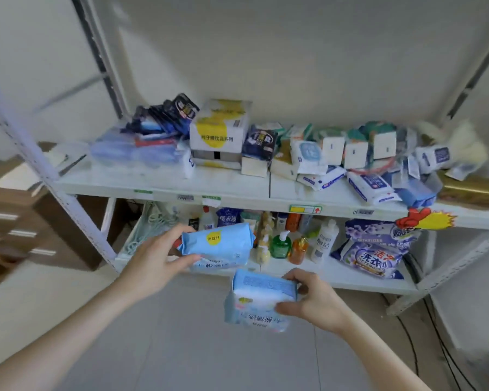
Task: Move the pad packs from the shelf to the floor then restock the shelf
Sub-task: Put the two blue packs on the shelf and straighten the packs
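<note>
Both bare forearms reach forward. The left hand (pixel 156 258), higher and farther out, grips a soft light-blue plastic pad pack (pixel 218 245) by its end, thumb underneath. The right hand (pixel 319 301), lower and nearer, pinches a second light-blue pack (pixel 259 301) at its side.

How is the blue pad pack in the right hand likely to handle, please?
Probably light: the right hand holds the pad pack alone by its edges. Likely soft, as its wrap bulges and creases. The glossy film may slip.

The purple detergent bag (pixel 370 259) reads "DETERGENT" and "洗衣".
</note>
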A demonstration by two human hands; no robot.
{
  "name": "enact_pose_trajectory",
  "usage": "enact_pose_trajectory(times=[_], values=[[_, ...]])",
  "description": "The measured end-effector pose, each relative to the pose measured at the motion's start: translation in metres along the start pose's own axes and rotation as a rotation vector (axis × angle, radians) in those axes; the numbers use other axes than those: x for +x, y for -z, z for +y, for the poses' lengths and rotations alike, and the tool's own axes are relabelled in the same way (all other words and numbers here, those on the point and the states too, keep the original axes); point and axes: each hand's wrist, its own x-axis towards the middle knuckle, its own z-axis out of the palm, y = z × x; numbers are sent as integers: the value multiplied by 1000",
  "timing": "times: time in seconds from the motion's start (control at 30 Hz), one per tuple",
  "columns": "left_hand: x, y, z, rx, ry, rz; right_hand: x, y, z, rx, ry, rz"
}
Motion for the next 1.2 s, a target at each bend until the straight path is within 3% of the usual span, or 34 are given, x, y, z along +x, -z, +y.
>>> enact_pose_trajectory(times=[0.33,0.63,0.9,1.2], values=[[-16,186,84,-10,-149,140,-36,74,-192,-89,302,76],[-19,310,150,19,-322,311,-58,129,-327,-160,547,224],[16,378,193,57,-404,426,-42,175,-399,-177,682,310],[119,414,232,44,-437,464,22,241,-435,-131,745,423]])
